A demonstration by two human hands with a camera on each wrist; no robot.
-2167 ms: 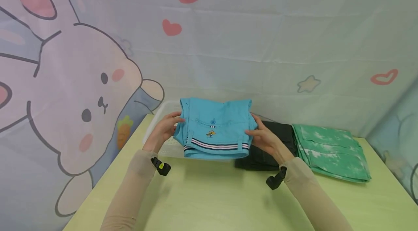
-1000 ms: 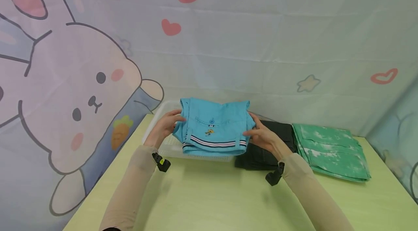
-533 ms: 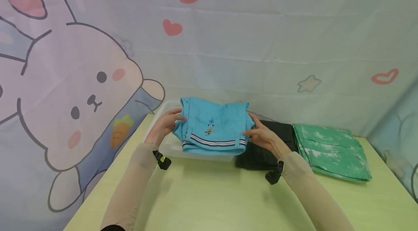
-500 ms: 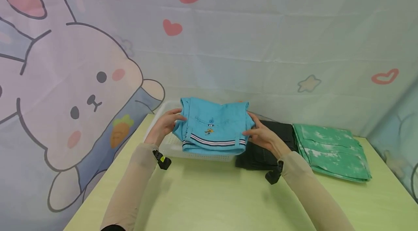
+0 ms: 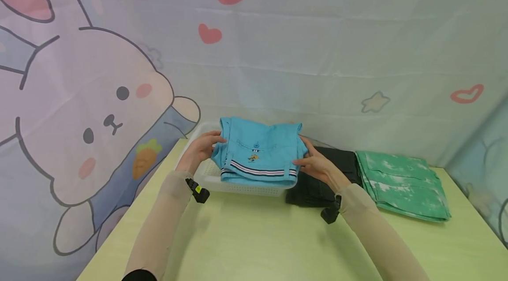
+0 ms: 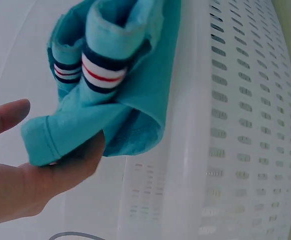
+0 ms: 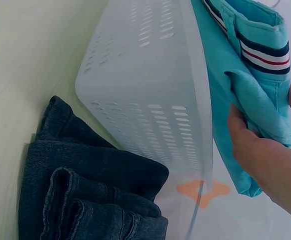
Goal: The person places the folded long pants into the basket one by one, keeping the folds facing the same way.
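Observation:
Folded light-blue trousers (image 5: 262, 148), with a button, a small embroidered motif and a striped waistband, are held over the white perforated basket (image 5: 210, 179). My left hand (image 5: 203, 148) grips their left side; in the left wrist view its fingers (image 6: 80, 165) lie under the cloth and its thumb stands to the side. On the right side, my right hand (image 5: 317, 164) grips the trousers, thumb and fingers on opposite faces. The right wrist view shows the trousers (image 7: 255, 90) just beyond the basket's rim (image 7: 203, 95).
Folded black jeans (image 5: 313, 188) lie on the pale green table (image 5: 246, 241), right of the basket. Beside them is a folded green-and-white patterned garment (image 5: 405, 186). A printed cloth backdrop (image 5: 317, 51) hangs behind the table.
Both hands keep hold of the trousers. The garment has shifted slightly left and its front edge sits a little higher in the head view, showing more of the basket's front.

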